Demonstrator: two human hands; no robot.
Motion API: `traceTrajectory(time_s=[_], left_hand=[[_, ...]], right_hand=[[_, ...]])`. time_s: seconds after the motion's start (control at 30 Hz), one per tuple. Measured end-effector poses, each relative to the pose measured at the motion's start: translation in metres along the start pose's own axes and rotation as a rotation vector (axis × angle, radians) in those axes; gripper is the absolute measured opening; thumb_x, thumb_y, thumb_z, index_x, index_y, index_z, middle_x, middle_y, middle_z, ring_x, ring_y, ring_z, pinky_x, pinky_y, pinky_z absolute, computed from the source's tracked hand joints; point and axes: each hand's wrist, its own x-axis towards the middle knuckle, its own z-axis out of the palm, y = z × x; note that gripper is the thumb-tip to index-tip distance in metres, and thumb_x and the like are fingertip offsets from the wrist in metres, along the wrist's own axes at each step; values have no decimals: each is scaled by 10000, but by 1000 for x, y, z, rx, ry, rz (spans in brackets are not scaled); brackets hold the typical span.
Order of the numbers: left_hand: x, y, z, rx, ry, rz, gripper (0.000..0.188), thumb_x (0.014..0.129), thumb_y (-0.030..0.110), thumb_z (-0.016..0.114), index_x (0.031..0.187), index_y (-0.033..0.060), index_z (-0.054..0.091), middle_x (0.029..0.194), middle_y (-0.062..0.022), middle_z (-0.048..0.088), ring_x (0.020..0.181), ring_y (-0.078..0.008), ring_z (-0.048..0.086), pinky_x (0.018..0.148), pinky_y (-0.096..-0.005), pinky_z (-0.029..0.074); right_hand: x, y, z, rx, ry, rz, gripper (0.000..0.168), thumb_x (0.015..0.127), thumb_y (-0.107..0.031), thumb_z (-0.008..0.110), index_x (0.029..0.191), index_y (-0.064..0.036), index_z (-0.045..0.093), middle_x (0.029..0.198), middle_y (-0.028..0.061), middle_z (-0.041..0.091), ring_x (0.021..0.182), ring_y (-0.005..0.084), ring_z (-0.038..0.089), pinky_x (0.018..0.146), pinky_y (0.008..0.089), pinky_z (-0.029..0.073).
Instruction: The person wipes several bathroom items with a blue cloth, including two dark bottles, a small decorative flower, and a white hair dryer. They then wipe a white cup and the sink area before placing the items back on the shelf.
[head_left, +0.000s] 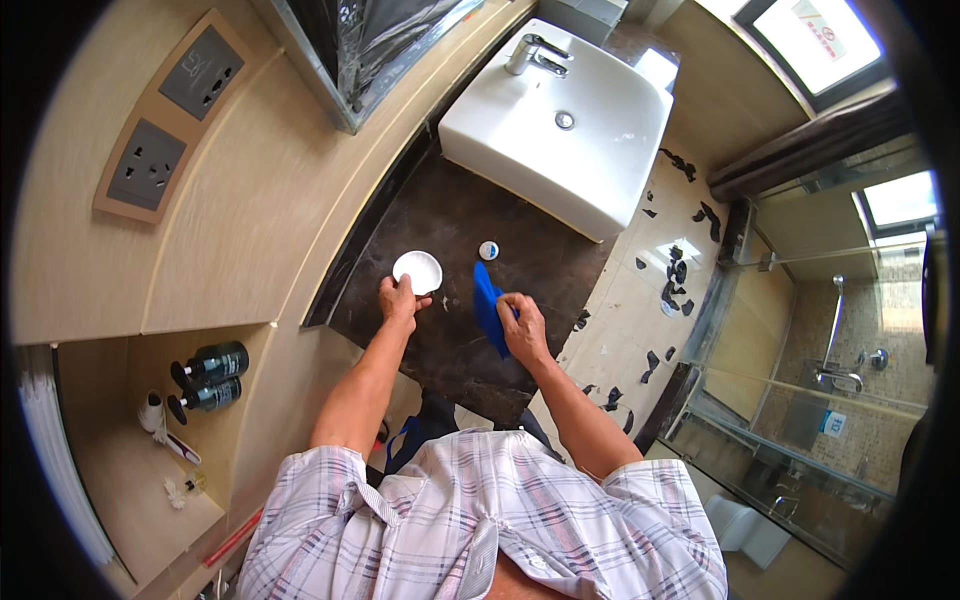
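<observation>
A shallow white round dish (418, 273) is in my left hand (400, 301), gripped at its near edge above the dark stone countertop (450, 195). My right hand (523, 321) holds a folded blue cloth (489, 309) over the same counter, its far end pointing away from me. Just beyond the cloth's tip lies a small round white-and-blue item (489, 250); what it is, I cannot tell. A gap of bare stone separates the dish from the cloth, with a small pale mark (445, 304) on it.
Past my hands stands a white ceramic washbasin (517, 142) with a chrome faucet (531, 54). Black scraps (675, 270) litter the tiled floor at right, before a glass shower enclosure (795, 300). At left, pump bottles (214, 375) and a hair dryer (161, 424) occupy a wall niche.
</observation>
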Motion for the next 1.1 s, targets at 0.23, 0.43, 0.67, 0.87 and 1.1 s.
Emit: traceTrajectory(time_s=[0.23,0.43,0.67,0.87,1.1], left_hand=[[-69,13,24,162,-183,107,410,1094,430,519,1290,80,606,1077,-73,674,864,-203,696,538,-365,634],[-110,26,19,276,-293,192,442,1093,433,523,1282,54,646,999,-49,649,828,-158,659,497,-349,609],[-121,16,31,330,-229,371,397,1113,413,509,1207,54,652,1016,-39,643,922,-153,634,760,-345,584],[-134,2,57,-104,-309,230,507,1121,522,427,1315,85,594,1229,-68,620,1111,-186,611,1019,-357,497],[-186,20,71,-365,-486,-53,691,1089,648,366,1474,100,535,1433,-118,601,1310,-261,597,1111,-419,493]], right_hand=[[30,-46,32,-212,-231,-407,170,917,-84,718,1086,-83,695,1410,201,588,1275,432,574,1054,475,506],[28,-52,25,-92,-307,-299,297,951,-72,658,1242,-117,618,1316,195,609,1143,437,641,943,490,554],[22,-50,29,34,10,-157,286,960,-40,644,1242,-70,603,1085,209,667,1030,435,671,874,475,540],[9,-56,-7,52,-238,-205,602,954,-177,674,1509,-98,456,1434,266,485,1277,487,542,1063,506,493],[-6,-76,-38,-283,-147,-427,477,1000,-297,621,1451,-149,573,1437,174,557,1286,417,558,977,547,508]])
